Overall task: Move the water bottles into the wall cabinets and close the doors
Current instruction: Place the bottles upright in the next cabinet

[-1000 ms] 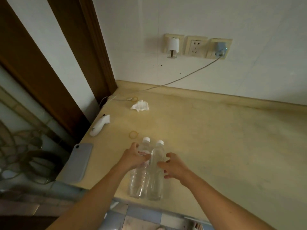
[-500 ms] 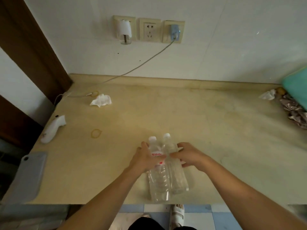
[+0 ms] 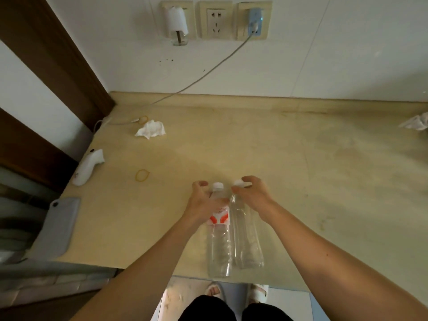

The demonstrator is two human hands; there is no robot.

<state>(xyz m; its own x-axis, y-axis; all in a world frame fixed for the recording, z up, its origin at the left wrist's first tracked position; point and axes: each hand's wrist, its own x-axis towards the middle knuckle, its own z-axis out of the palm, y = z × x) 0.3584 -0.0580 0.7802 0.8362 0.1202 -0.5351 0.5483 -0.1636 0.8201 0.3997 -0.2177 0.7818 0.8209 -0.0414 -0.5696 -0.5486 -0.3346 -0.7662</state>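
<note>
Two clear water bottles stand side by side near the front edge of the beige counter (image 3: 301, 172). The left bottle (image 3: 218, 246) has a red and white label and a white cap. The right bottle (image 3: 246, 242) is bare, and its white cap is partly covered by fingers. My left hand (image 3: 201, 203) wraps the shoulder of the labelled bottle, with the thumb across its front. My right hand (image 3: 253, 193) curls round the neck of the bare bottle just under the cap. No wall cabinet is in view.
A phone in a grey case (image 3: 58, 228) overhangs the counter's left edge, beyond it a white handheld device (image 3: 89, 166). A rubber band (image 3: 142, 175), a crumpled tissue (image 3: 151, 132) and a charger cable (image 3: 201, 77) lie further back. Crumpled paper (image 3: 416, 122) sits far right.
The view has swung right and tilted down. Both hands have slid up from the bottles' bodies to their necks. The bottles still stand on the counter.
</note>
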